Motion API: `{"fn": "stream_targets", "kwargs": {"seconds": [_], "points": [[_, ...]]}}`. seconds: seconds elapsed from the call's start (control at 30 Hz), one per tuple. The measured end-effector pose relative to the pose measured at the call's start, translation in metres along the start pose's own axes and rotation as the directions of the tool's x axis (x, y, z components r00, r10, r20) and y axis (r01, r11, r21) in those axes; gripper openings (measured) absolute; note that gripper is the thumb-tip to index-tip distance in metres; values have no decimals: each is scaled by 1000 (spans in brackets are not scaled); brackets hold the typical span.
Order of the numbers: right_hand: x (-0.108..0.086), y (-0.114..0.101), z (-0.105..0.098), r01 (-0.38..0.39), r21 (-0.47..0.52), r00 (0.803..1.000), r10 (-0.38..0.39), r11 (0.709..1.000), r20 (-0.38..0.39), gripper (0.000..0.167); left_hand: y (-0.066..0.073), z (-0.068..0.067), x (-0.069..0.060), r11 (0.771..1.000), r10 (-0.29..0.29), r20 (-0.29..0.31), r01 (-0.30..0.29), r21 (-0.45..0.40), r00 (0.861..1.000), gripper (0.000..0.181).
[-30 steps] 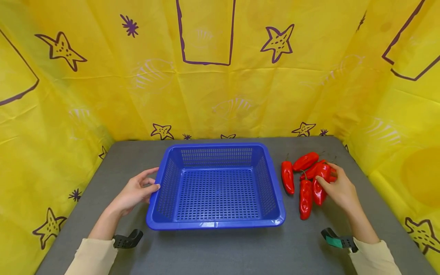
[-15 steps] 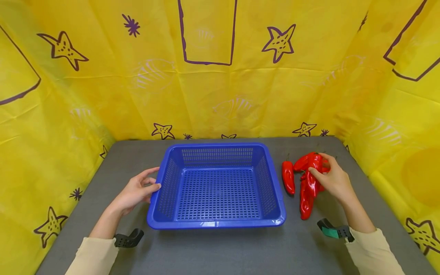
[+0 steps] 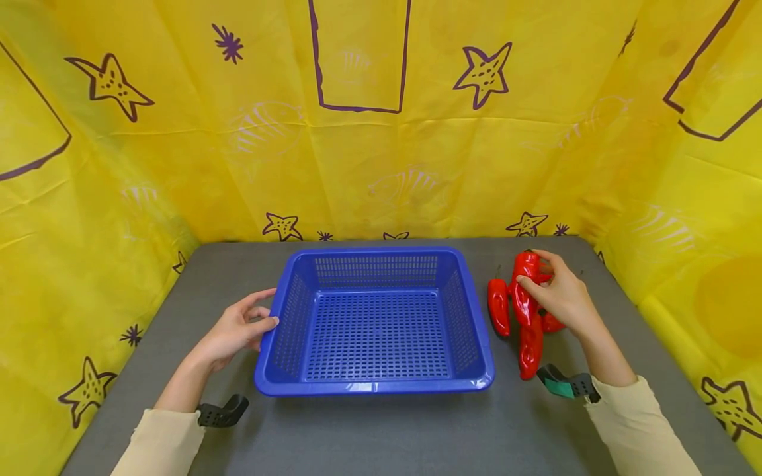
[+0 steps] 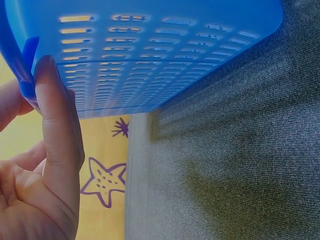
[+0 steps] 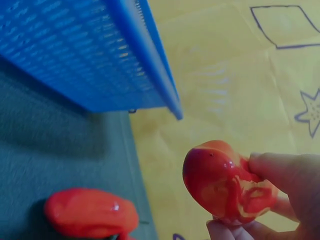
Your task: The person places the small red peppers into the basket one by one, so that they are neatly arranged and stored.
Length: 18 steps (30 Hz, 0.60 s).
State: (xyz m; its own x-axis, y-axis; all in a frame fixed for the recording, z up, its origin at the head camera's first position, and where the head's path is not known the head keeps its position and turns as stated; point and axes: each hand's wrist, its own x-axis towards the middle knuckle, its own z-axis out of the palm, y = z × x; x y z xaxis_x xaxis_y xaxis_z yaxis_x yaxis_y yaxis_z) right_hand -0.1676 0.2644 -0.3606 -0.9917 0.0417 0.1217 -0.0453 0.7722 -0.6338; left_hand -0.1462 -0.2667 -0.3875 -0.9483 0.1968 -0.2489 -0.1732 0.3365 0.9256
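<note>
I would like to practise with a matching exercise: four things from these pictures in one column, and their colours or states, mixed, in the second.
Things:
1. left hand
2. basket
3. right hand
4. cloth

Descriptions:
A. holds a red pepper
B. yellow, with starfish drawings
C. grips the basket at one side
D. blue, with rows of slots

Right pairs: 1-C, 2-D, 3-A, 4-B

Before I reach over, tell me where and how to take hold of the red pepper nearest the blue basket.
Pinch the red pepper mid-body, probably from above: its long body lies, stem end pointing away, between the blue basket and the other peppers.
</note>
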Motion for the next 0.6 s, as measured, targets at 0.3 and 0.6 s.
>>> {"fn": "stream_targets", "kwargs": {"seconds": [0.3,0.6], "points": [[10,-26,3,50,0,999,-50,999,-5,69,2,0,0,1000,-12,1,12,-2,1000,69],[19,-45,11,71,48,996,-73,996,48,70,1,-1,0,1000,-12,4,12,-6,1000,70]]}}
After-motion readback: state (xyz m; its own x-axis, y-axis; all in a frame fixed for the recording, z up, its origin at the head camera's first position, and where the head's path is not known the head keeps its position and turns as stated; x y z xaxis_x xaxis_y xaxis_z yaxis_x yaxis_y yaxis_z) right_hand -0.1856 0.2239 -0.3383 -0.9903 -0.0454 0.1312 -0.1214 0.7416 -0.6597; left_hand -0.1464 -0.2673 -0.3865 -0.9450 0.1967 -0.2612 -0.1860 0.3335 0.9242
